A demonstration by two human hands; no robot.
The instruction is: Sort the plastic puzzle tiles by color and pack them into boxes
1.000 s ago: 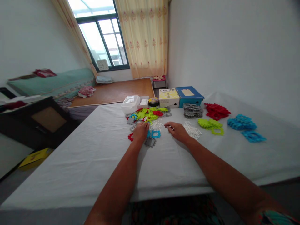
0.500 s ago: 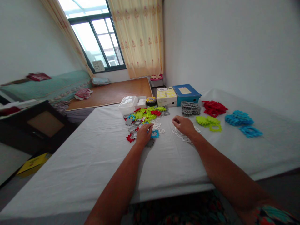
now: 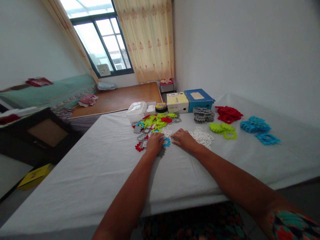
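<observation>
My left hand (image 3: 155, 144) rests on the near part of a mixed pile of plastic building pieces, fingers curled together; what they hold, if anything, is hidden. A blue gear-edged piece (image 3: 166, 142) lies just right of it. My right hand (image 3: 184, 140) reaches in from the right, its fingertips closed on a small white lattice square (image 3: 172, 139) at the pile's right edge. Loose white squares (image 3: 168, 132) lie between and beyond the hands. Just right of my right hand spreads a heap of white squares (image 3: 203, 137). Lime pieces (image 3: 150, 121) top the mixed pile.
Sorted stacks stand on the right: grey (image 3: 203, 115), red (image 3: 228, 114), lime (image 3: 222, 129) and blue (image 3: 255, 125). Behind the pile are a clear plastic box (image 3: 136, 112), a round tin (image 3: 161, 107), a yellow-white box (image 3: 177, 102) and a blue box (image 3: 199, 100).
My right hand has moved left from above the white heap to the loose white squares by the mixed pile, uncovering the heap. My left hand has shifted only slightly.
</observation>
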